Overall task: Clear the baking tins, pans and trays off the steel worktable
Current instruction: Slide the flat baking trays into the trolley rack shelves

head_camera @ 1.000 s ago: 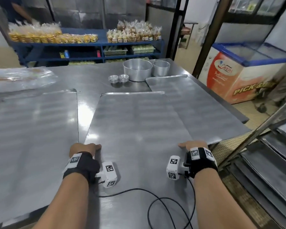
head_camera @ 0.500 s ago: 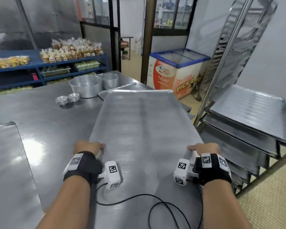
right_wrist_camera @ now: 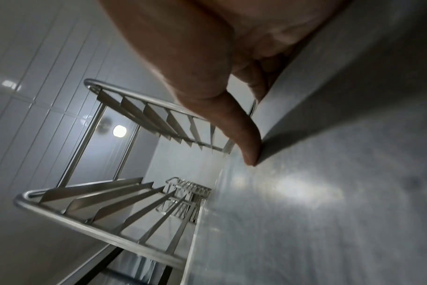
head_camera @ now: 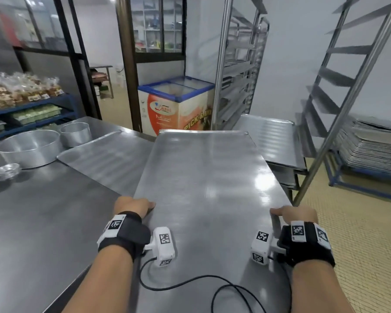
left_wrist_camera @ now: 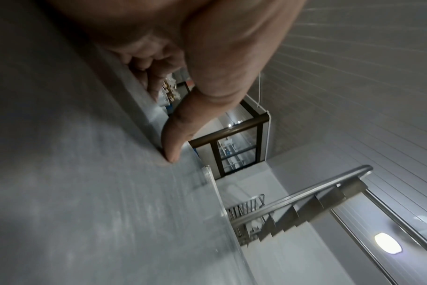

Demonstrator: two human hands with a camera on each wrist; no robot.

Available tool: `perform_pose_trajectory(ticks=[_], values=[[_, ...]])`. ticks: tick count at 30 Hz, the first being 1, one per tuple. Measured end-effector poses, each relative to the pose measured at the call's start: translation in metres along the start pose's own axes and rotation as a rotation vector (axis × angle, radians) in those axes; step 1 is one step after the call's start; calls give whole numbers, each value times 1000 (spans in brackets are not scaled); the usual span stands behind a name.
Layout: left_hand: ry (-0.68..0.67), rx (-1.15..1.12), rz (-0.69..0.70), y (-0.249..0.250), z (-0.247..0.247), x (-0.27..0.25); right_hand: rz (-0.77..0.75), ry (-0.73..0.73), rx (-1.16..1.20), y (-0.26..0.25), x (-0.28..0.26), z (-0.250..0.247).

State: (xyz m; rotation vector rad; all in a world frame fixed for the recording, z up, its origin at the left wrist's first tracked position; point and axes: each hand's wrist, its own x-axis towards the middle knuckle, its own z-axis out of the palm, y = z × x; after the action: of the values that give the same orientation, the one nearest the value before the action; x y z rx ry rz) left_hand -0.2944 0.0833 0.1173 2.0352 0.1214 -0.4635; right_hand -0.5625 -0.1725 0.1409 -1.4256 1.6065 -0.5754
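- Head view: I hold a large flat baking tray [head_camera: 203,177] level in the air, its left part over the steel worktable [head_camera: 43,222], its far end toward the tray rack [head_camera: 242,64].
- My left hand [head_camera: 133,205] clamps its left edge, thumb [left_wrist_camera: 176,138] on top.
- My right hand [head_camera: 296,214] clamps its right edge, thumb [right_wrist_camera: 244,138] pressed on top.
- Another tray [head_camera: 108,159], two round tins [head_camera: 29,147] and small foil cups [head_camera: 7,171] lie on the worktable.

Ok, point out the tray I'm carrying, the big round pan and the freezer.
tray [head_camera: 203,177], head view, middle of its flat bed
pan [head_camera: 28,150], head view, its outer wall
freezer [head_camera: 167,114], head view, its orange front
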Motion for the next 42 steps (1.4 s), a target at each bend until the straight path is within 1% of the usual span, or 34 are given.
perform_pose_trajectory(ticks=[4,6,8,10,13,17,21,28,35,39,42], values=[[-62,71,28,15,48,-14,12,62,36,21,25,-40],[-95,94,46,21,70,-22,38,100,43,32,34,-56],[-123,126,57,27,90,-29,98,156,65,43,43,-71],[-150,142,72,33,107,-35,123,150,82,53,51,-82],[-181,132,94,41,131,-35,91,135,82,62,59,-92],[-195,156,114,56,155,-28,126,168,133,69,71,-102],[-206,153,122,71,170,-19,161,183,202,62,86,-99],[-249,176,111,100,196,15,203,186,193,38,125,-74],[-287,304,168,151,230,73,202,188,195,-8,172,-44],[-296,324,187,174,250,100,242,192,194,-31,196,-31],[-303,337,188,185,266,118,258,230,204,-42,211,-22]])
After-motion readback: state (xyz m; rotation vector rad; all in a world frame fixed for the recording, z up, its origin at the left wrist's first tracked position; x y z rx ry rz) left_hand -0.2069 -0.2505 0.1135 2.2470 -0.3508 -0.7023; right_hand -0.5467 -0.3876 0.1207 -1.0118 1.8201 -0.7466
